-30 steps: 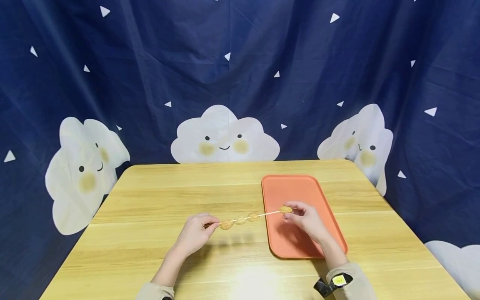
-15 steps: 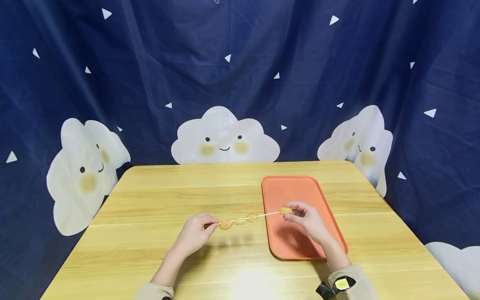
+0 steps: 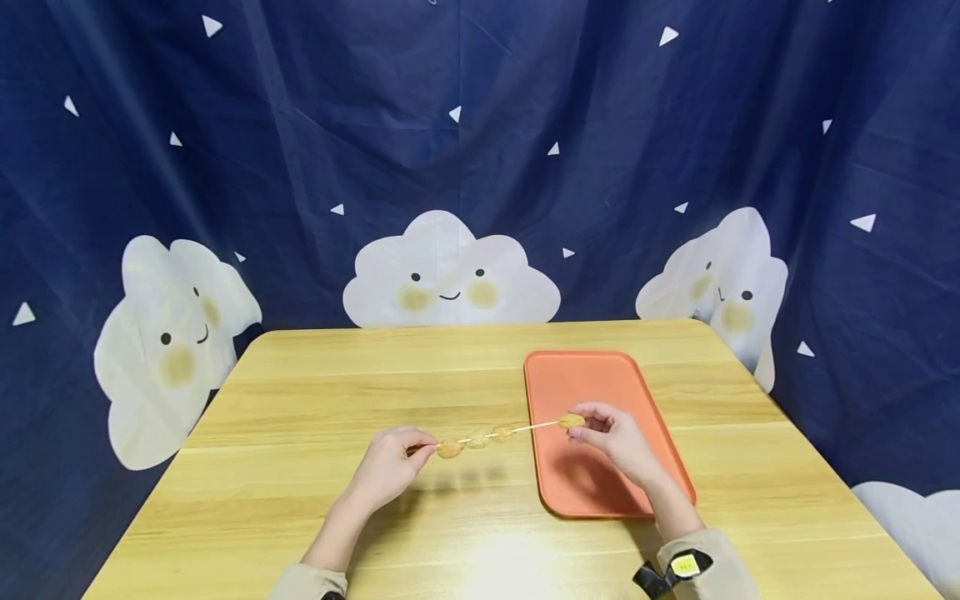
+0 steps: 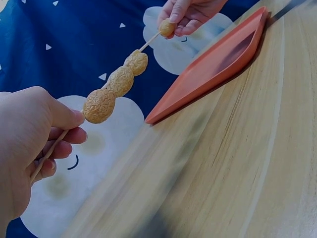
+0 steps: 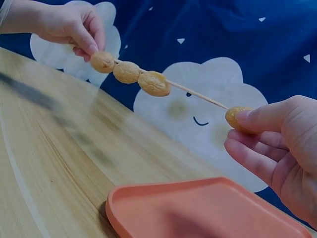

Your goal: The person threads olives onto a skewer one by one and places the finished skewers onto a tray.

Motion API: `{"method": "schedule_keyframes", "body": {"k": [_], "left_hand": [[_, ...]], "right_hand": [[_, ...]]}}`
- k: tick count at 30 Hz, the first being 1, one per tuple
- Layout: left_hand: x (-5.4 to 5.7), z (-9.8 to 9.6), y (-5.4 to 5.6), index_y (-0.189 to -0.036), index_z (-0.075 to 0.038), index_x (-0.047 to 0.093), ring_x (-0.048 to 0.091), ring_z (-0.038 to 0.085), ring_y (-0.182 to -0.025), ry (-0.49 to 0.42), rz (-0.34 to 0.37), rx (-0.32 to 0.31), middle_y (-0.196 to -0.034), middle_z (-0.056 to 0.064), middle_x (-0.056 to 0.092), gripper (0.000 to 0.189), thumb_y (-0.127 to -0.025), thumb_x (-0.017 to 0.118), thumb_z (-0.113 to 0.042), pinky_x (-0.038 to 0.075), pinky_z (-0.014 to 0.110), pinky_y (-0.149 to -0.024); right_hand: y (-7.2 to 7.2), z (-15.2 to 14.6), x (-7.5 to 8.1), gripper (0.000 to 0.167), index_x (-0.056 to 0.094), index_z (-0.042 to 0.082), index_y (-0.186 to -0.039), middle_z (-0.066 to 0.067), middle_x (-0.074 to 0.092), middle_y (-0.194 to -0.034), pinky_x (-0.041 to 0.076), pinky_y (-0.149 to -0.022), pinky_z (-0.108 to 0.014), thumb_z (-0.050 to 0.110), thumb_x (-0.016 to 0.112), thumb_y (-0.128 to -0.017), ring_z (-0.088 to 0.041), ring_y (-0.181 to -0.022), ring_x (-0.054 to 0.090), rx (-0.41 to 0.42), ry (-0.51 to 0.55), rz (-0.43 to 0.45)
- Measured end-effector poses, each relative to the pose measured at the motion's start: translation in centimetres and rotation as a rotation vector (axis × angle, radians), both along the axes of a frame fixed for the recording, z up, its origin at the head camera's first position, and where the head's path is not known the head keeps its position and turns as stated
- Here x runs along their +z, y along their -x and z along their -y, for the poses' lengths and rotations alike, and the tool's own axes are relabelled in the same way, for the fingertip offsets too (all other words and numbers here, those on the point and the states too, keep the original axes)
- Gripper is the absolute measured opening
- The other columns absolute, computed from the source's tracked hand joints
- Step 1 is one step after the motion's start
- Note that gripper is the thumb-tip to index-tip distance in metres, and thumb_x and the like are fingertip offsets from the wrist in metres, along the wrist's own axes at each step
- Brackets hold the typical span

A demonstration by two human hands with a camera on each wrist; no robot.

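My left hand (image 3: 392,467) pinches a thin wooden skewer (image 5: 198,94) near one end, its tail running under the palm in the left wrist view. Three wrinkled golden-brown food balls (image 4: 122,81) sit threaded in a row on it, close to those fingers. A bare stretch of stick follows. At the far end, my right hand (image 3: 618,443) pinches another such ball (image 5: 239,119) between thumb and fingers. The stick's tip meets this ball; how deep it goes in is hidden. Skewer and balls are held in the air, the right hand being over the orange tray (image 3: 577,367).
The tray lies flat on the right part of a wooden table (image 3: 337,375). Behind the table hangs a dark blue curtain (image 3: 465,167) with white clouds and triangles. A black band with a yellow-faced device (image 3: 684,566) is on the right wrist.
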State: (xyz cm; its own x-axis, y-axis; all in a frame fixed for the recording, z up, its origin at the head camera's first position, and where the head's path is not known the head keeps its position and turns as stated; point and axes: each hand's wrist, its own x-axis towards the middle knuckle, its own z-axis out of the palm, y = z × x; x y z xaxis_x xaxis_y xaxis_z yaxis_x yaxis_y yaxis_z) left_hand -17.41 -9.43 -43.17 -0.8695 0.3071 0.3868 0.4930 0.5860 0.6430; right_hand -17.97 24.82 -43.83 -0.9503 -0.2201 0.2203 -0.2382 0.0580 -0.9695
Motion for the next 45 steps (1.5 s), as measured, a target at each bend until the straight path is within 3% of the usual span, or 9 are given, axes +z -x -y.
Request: {"method": "schedule_keyframes", "body": {"k": [11, 30, 45], "left_hand": [[0.2, 0.0, 0.1, -0.08, -0.014, 0.072, 0.058, 0.005, -0.071, 0.022, -0.036, -0.015, -0.078, -0.009, 0.065, 0.009, -0.079, 0.07, -0.005, 0.049, 0.023, -0.063], [0.2, 0.0, 0.2, -0.08, -0.013, 0.073, 0.06, 0.007, -0.073, -0.023, 0.009, -0.031, -0.077, -0.006, 0.066, 0.007, -0.081, 0.07, -0.007, 0.05, 0.024, -0.065], [0.3, -0.3, 0.3, -0.08, -0.012, 0.074, 0.06, 0.007, -0.072, -0.016, -0.004, -0.036, -0.077, -0.006, 0.066, 0.006, -0.08, 0.07, -0.007, 0.05, 0.024, -0.065]], "right_hand": [[0.1, -0.3, 0.1, 0.035, 0.051, -0.018, -0.111, -0.001, 0.066, -0.088, 0.053, -0.073, -0.039, -0.003, 0.064, -0.082, -0.013, -0.078, 0.064, 0.032, 0.005, 0.0], [0.1, 0.3, 0.3, 0.034, 0.055, -0.016, -0.109, 0.003, 0.067, -0.084, 0.053, -0.066, -0.03, -0.004, 0.067, -0.079, -0.011, -0.075, 0.063, 0.039, -0.015, -0.047], [0.2, 0.9, 0.4, 0.035, 0.057, -0.016, -0.108, 0.003, 0.068, -0.085, 0.054, -0.068, -0.035, -0.003, 0.069, -0.078, -0.013, -0.076, 0.065, 0.057, 0.021, -0.027]]}}
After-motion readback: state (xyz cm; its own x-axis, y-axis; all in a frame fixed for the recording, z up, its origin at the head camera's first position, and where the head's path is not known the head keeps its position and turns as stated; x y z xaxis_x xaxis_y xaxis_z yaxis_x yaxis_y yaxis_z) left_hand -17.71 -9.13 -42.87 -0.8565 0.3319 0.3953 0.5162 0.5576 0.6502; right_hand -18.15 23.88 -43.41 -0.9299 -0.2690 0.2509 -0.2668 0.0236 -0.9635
